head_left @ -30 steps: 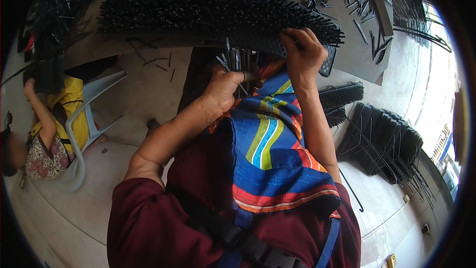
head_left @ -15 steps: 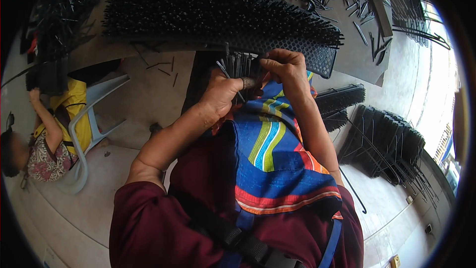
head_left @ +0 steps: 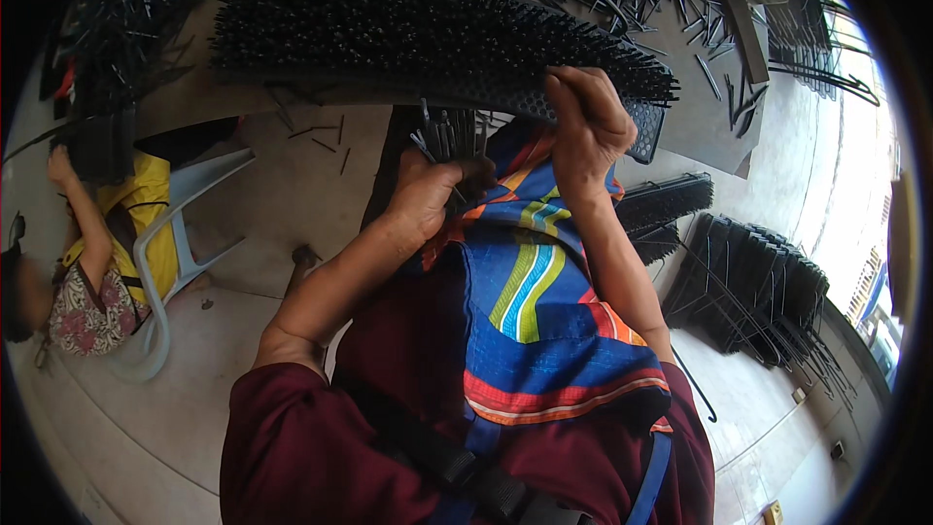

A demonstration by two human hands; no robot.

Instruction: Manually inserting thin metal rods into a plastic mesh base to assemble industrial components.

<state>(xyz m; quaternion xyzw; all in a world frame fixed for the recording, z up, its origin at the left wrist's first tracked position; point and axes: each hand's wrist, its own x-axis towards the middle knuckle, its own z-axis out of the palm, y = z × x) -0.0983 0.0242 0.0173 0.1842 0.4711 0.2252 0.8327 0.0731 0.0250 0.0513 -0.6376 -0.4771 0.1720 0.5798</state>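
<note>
In front of me lies a long black perforated panel (head_left: 646, 134), most of its holes filled with a dense mass of upright black sticks (head_left: 418, 34). My left hand (head_left: 420, 199) is wrapped round a bundle of thin dark sticks (head_left: 449, 136), just below the panel's near edge. My right hand (head_left: 595, 131) is over the panel's right part, beside the filled rows. Its fingers are pinched together. Whatever they hold, if anything, is too small or hidden to make out. A striped blue cloth (head_left: 544, 282) covers my lap.
Loose sticks (head_left: 671, 0) lie scattered across the table (head_left: 714, 131) behind the panel. Stacked black wire-and-bristle pieces (head_left: 748, 282) stand on the floor at right. At left another person (head_left: 92, 282) sits on a pale plastic chair (head_left: 160, 282), one hand at dark panels.
My right hand has moved from beside the bundle up and right onto the panel. My left hand stays with the bundle, shifted slightly.
</note>
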